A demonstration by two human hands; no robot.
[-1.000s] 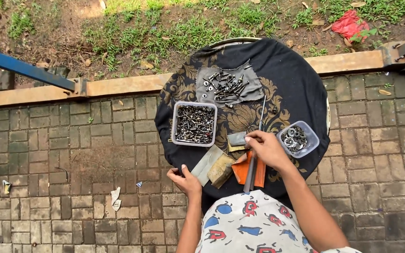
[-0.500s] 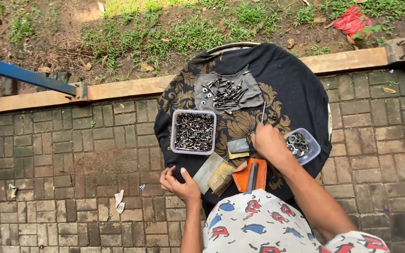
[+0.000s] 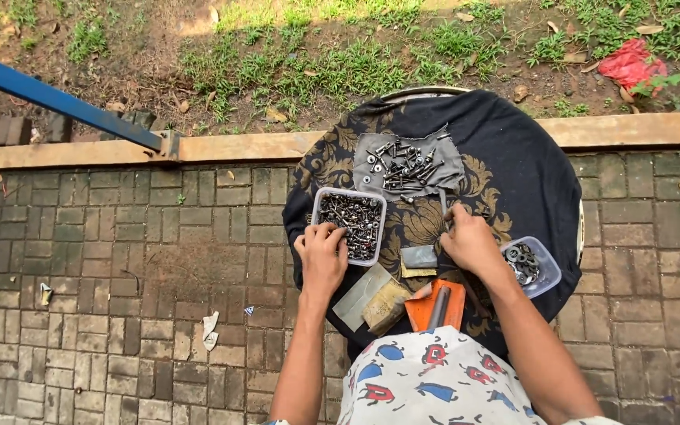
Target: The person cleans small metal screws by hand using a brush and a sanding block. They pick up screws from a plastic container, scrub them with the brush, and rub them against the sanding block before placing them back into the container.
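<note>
On brick paving, a cloth-covered round table [image 3: 529, 157]; hands' grip cannot be told.

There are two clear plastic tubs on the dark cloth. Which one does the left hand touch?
The square tub full of dark screws: the left hand rests on its near edge. The smaller tub, holding washers, lies beside the right hand.

Both bare forearms extend forward; the left hand [image 3: 323, 256] curls fingers downward, the right hand [image 3: 470, 240] pinches its fingertips together.
</note>
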